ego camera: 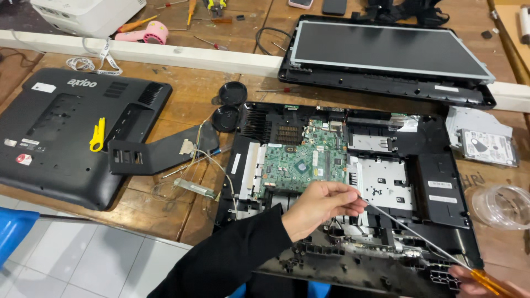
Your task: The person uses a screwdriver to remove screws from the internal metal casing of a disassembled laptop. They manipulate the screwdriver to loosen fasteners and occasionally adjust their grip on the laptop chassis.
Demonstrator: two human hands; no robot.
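On the left of the bench (182, 94) lies the black back cover (61, 132) we see off the machine, a yellow pry tool (97, 135) resting on it, with the stand arm (157, 152) and two round black caps (229, 105) beside it. In the middle sits the opened computer chassis (353, 182), its green circuit board (303, 160) bare. Our left hand (320, 207) hovers over the lower part of the chassis, its fingers (350, 204) pinched shut on the thin metal shaft of a long screwdriver (419, 237). At the bottom right corner our right hand (469, 276) grips the orange handle; its fingers are mostly cut off by the frame's edge. We judge we are steadying the tool in order to work on the chassis interior. The next move calls for guiding the tip onto a screw without slipping onto the board. Farther right lie a hard drive (488, 146) and a clear plastic cup (505, 205); the screen panel (386, 52) rests behind.
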